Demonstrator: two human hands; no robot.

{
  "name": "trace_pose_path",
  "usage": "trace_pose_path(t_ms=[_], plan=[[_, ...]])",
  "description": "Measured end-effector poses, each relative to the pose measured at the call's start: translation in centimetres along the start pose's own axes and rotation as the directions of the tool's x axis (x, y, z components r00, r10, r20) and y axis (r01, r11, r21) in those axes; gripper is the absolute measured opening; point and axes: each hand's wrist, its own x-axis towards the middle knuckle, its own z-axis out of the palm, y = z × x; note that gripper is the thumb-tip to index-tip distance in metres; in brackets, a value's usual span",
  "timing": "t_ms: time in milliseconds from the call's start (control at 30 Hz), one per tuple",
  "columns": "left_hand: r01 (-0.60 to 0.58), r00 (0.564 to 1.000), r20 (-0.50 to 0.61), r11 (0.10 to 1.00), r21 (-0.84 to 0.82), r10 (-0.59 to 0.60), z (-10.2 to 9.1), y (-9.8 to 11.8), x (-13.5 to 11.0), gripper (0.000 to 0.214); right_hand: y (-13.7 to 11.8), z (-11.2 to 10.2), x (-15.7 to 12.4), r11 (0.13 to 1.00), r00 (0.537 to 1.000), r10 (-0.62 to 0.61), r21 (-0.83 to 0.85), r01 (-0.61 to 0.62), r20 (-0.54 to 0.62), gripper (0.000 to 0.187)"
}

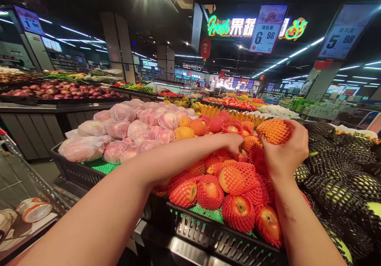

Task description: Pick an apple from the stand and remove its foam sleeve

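My right hand (pixel 287 155) is closed round an apple in an orange foam net (pixel 273 131), held up over the right side of the apple pile. My left hand (pixel 233 143) reaches across into the pile, its fingers bent down on a red apple (pixel 243 155); the fingertips are partly hidden. Around both hands lie apples in red foam nets (pixel 210 190), with a few orange and yellow nets among them. They fill a black slatted crate (pixel 208 234) with a green liner showing at the front.
Fruit in clear plastic wrap (pixel 119 129) is heaped to the left. Green fruit in black nets (pixel 336 194) borders the right. A shopping cart (pixel 18 186) stands at lower left, and onions (pixel 65 89) lie on a stand behind. Price signs (pixel 268 29) hang overhead.
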Motion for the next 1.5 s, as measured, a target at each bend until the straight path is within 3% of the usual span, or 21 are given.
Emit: trace_pose_path(t_ms=[133, 267, 467, 700, 800, 900, 1000, 1133, 1200, 1267, 1333, 1400, 1433, 1500], plan=[[0.113, 0.992, 0.047, 0.994, 0.009, -0.114, 1.2, 0.9, 1.8, 0.042, -0.4, -0.2, -0.2, 0.999, 0.999, -0.038, 0.005, 0.038, -0.018, 0.046], [0.223, 0.974, 0.058, 0.974, -0.037, -0.221, 1.6, 0.9, 2.1, 0.055, -0.4, -0.1, -0.4, 0.999, 0.999, -0.041, -0.011, 0.041, -0.015, 0.047], [0.233, 0.972, 0.041, 0.972, -0.013, -0.232, 2.1, 0.2, 1.6, 0.066, -0.6, -0.2, -0.3, 1.000, 1.000, -0.014, 0.020, 0.014, -0.009, 0.050], [0.226, 0.968, -0.109, 0.974, -0.009, -0.225, 3.1, 0.6, 0.7, 0.077, -0.2, 0.1, -0.3, 0.998, 0.998, 0.026, 0.055, -0.029, 0.050, 0.050], [0.196, 0.949, -0.243, 0.979, -0.054, -0.203, 2.5, -0.1, -0.2, 0.080, 0.3, 0.6, -0.3, 0.999, 0.994, 0.040, 0.011, -0.042, 0.103, 0.052], [0.184, 0.879, -0.416, 0.970, -0.158, -0.234, 1.4, -1.4, -1.4, 0.074, 0.8, 1.3, -0.6, 0.998, 0.967, 0.055, -0.034, -0.049, 0.250, 0.055], [0.196, 0.769, -0.541, 0.931, -0.307, -0.340, 0.1, -2.9, -3.2, 0.069, 1.2, 1.9, -0.9, 0.998, 0.900, 0.053, -0.061, -0.029, 0.433, 0.056], [0.141, 0.548, -0.676, 0.851, -0.506, -0.493, -0.7, -3.7, -6.8, 0.062, 1.6, 2.5, -1.3, 0.996, 0.769, -0.014, -0.059, 0.067, 0.639, 0.060], [0.068, 0.429, -0.715, 0.809, -0.584, -0.553, -0.4, -3.1, -9.3, 0.061, 1.8, 2.7, -1.4, 0.992, 0.703, -0.058, -0.036, 0.118, 0.709, 0.061], [-0.060, 0.347, -0.722, 0.754, -0.655, -0.599, 0.2, -1.7, -12.3, 0.063, 2.2, 2.9, -1.6, 0.987, 0.633, -0.110, 0.010, 0.159, 0.766, 0.060], [-0.213, 0.326, -0.699, 0.671, -0.711, -0.637, 1.4, 0.2, -15.7, 0.066, 2.5, 3.2, -1.9, 0.979, 0.554, -0.179, 0.093, 0.180, 0.813, 0.062], [-0.327, 0.336, -0.659, 0.573, -0.752, -0.673, 2.9, 2.3, -19.1, 0.071, 2.8, 3.5, -2.1, 0.964, 0.486, -0.264, 0.213, 0.159, 0.833, 0.064], [-0.362, 0.333, -0.641, 0.533, -0.764, -0.692, 3.8, 3.3, -20.7, 0.074, 2.9, 3.6, -2.1, 0.954, 0.470, -0.298, 0.268, 0.132, 0.831, 0.064], [-0.403, 0.309, -0.617, 0.489, -0.774, -0.724, 5.9, 5.2, -23.7, 0.077, 2.7, 3.7, -2.0, 0.938, 0.481, -0.328, 0.340, 0.064, 0.813, 0.064]])
